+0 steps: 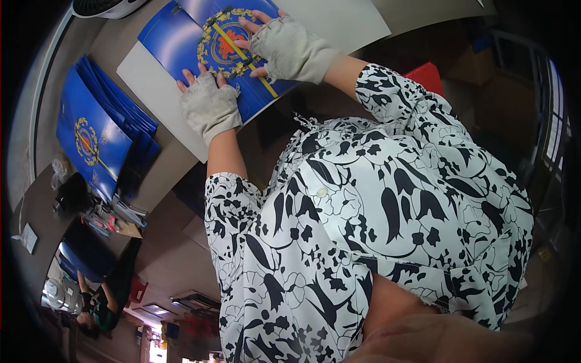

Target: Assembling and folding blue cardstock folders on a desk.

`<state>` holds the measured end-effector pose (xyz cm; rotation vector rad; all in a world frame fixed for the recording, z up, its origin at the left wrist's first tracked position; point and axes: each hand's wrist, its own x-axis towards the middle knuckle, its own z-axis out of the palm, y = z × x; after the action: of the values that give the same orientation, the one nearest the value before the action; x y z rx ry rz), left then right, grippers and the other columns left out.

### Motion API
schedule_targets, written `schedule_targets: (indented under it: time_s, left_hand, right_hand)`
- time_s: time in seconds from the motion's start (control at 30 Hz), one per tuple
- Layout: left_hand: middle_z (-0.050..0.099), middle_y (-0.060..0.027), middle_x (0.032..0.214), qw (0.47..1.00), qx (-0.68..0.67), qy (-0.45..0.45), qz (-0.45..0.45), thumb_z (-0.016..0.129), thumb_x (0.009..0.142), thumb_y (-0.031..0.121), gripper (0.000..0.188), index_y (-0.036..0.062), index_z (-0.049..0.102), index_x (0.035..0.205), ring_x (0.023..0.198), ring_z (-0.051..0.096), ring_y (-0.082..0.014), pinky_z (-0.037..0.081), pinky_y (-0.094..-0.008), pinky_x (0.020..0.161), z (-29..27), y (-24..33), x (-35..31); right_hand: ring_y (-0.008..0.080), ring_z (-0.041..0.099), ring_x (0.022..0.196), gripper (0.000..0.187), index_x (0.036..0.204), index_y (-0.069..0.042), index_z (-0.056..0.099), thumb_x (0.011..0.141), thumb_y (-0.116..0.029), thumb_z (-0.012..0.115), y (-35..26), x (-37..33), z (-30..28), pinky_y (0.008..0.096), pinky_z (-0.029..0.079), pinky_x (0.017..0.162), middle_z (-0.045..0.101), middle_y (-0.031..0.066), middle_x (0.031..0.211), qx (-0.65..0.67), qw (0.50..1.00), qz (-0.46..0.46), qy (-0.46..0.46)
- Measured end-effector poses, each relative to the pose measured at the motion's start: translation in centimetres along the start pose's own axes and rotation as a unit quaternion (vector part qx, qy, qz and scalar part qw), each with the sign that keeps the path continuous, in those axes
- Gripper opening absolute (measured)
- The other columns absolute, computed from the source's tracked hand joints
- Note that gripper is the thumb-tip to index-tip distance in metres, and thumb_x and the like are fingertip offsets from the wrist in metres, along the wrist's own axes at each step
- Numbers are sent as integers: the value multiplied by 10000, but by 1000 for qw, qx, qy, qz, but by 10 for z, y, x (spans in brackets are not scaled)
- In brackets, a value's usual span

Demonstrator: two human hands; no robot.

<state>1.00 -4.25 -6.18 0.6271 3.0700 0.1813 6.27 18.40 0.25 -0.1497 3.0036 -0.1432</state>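
Resting: left hand (209,104) and right hand (292,49), both in fingerless gloves, fingers spread flat. Under the fingertips: blue sheet (224,48), one o'clock from left hand, nine from right hand. Beneath: white sheet (148,78). Nine o'clock from left hand: blue stack (100,124). Seven o'clock, farthest: person (109,302).

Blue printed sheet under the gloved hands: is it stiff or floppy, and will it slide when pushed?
The printed sheet is probably bendable rather than rigid: similar pieces in the blue pile curve. It is likely light, because it looks thin. The pile's shine suggests both could slide.
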Motion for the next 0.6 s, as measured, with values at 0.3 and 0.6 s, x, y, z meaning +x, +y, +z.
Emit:
schedule_targets:
  time_s: [0.3,0.6]
  left_hand:
    - [492,-238,1557,999,17,29,28,611,985,438,579,129,588,1473,1463,414,-474,310,-520,1227,5,-1,2]
    - [504,-225,1552,998,34,21,41,636,972,395,576,139,578,1484,1453,430,-474,348,-534,1193,-10,9,5]
  right_hand:
    - [263,253,1580,813,1526,-344,524,829,-743,654,-3,-4,-5,653,214,1217,318,37,1700,-36,995,-46,-77]
    - [260,273,1573,785,1515,-329,541,847,-730,636,-2,-5,-2,653,221,1217,342,57,1686,-43,995,-50,-81]
